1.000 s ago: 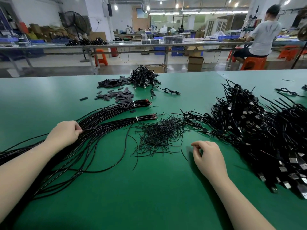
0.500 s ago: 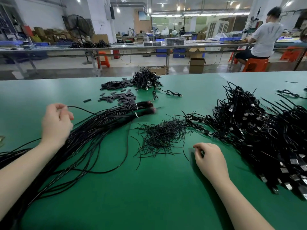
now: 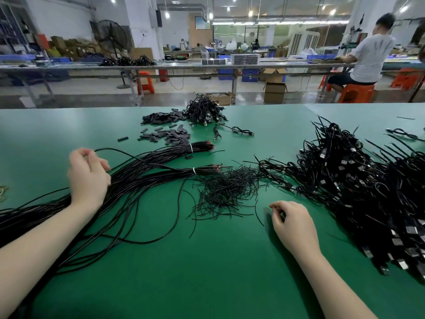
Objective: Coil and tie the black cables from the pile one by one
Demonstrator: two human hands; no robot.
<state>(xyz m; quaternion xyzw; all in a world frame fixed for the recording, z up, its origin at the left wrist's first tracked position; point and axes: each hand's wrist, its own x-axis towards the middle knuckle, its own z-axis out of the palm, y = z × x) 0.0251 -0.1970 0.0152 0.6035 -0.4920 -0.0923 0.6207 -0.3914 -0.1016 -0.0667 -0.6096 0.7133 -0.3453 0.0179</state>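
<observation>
Green table (image 3: 207, 284); left hand (image 3: 88, 176) pinches one thin black cable (image 3: 128, 153); right hand (image 3: 292, 223) curled, empty.

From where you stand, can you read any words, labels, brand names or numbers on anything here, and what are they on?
None can be read.
Grey shirt of the seated person: a faint pale print on the back, too blurred to read.
Wall picture at the back: too small and blurred to tell whether it carries text.
Cardboard box on the floor: no readable marking.
Cable plugs in the right pile: too small.
</observation>
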